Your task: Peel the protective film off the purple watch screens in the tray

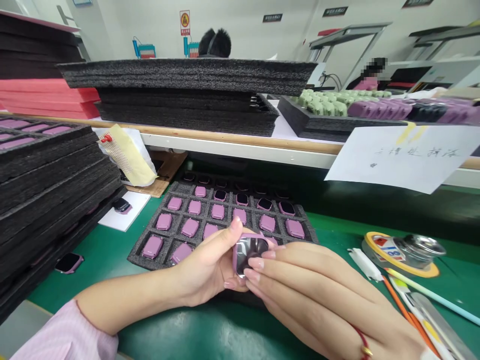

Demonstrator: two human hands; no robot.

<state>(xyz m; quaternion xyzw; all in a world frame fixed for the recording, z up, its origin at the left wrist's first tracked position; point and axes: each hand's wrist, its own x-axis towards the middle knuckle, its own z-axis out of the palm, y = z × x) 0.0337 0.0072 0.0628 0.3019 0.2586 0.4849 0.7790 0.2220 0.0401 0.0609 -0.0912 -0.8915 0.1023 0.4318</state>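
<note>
A purple smartwatch body [248,254] with a glossy black screen is held over the near edge of a foam tray [141,257]. My left hand [213,255] is closed around its left side, thumb at the upper edge and fingers underneath. Fingertips of my right hand [311,285] press together against the screen's right part; the right thumb is hidden. Purple watch bodies sit in the tray's compartments, most showing purple surfaces, while several near the back show dark screens. My hands cover part of the tray's front.
Black foam trays [48,200] are stacked at the left, near a loose watch [69,262] and a white pad [125,212]. To the right lie a tape roll [401,252], pens [431,295] and a metal blade-like tool. A shelf [232,150] with foam stacks crosses behind.
</note>
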